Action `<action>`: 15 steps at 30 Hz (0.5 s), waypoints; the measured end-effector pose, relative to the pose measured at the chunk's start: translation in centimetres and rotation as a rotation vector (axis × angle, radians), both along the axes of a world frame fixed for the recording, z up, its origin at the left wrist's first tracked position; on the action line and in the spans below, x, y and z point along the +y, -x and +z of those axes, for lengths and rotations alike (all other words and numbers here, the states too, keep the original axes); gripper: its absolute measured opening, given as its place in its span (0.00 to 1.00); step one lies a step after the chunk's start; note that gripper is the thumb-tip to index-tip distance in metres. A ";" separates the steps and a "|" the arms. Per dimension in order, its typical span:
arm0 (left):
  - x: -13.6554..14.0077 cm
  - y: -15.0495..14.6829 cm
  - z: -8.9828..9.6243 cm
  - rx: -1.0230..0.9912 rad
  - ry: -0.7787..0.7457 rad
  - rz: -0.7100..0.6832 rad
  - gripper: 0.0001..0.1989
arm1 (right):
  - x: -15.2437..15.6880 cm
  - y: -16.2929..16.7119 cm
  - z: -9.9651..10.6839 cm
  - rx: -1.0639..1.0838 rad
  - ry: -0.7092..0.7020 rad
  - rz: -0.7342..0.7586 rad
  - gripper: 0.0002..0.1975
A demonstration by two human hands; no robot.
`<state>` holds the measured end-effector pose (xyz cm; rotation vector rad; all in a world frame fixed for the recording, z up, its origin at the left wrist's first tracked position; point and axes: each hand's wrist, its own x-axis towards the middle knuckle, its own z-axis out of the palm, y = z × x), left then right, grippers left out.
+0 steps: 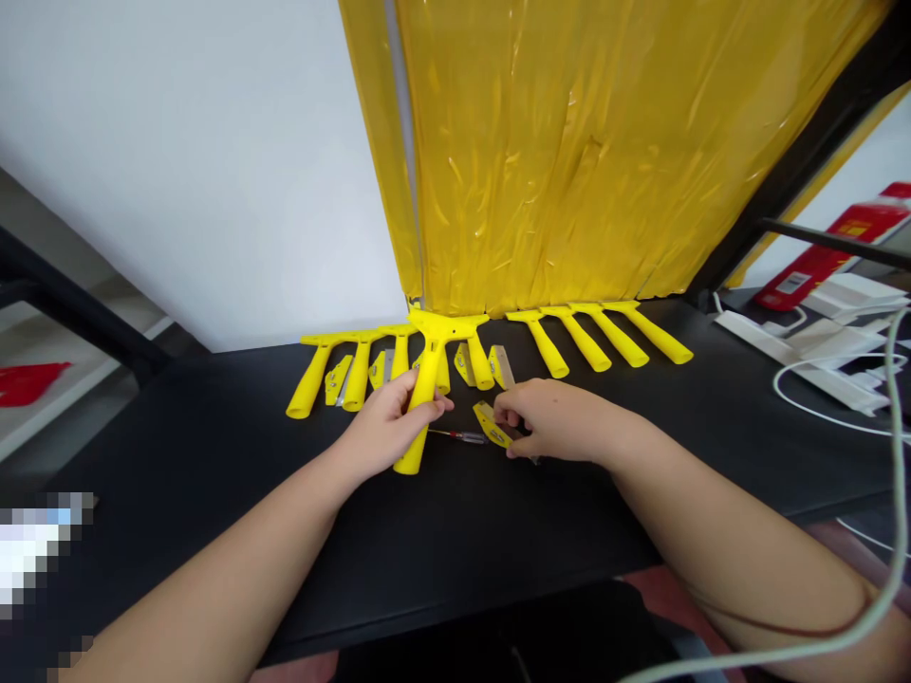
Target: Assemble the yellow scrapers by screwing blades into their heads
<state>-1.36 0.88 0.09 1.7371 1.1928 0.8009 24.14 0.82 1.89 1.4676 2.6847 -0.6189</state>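
My left hand is closed around the shaft of a yellow T-shaped scraper handle, held above the black table with its wide head pointing away from me. To the right, the curled fingers of my right hand grip a small yellow blade clamp with screws and a metal strip; part of it is hidden by the fingers. Between my hands lies a thin screwdriver with a clear shaft, its end near the clamp. Similar yellow clamps with metal blades lie just beyond my hands.
Several yellow handles lie in a row along the table's back edge, left and right. Yellow plastic film and a white panel stand behind. At right are a white power strip, cables and a red bottle.
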 end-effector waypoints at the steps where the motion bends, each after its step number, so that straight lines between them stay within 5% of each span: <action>1: 0.0 0.0 0.0 -0.004 0.004 -0.001 0.07 | 0.1 0.0 0.0 0.015 0.002 0.007 0.12; 8: 0.1 0.1 -0.1 0.019 0.003 -0.007 0.08 | 0.3 -0.2 -0.1 0.100 -0.043 0.048 0.09; 15: 0.1 0.1 -0.1 0.080 -0.041 -0.002 0.09 | 0.6 0.6 -1.3 0.093 -0.115 -0.065 0.05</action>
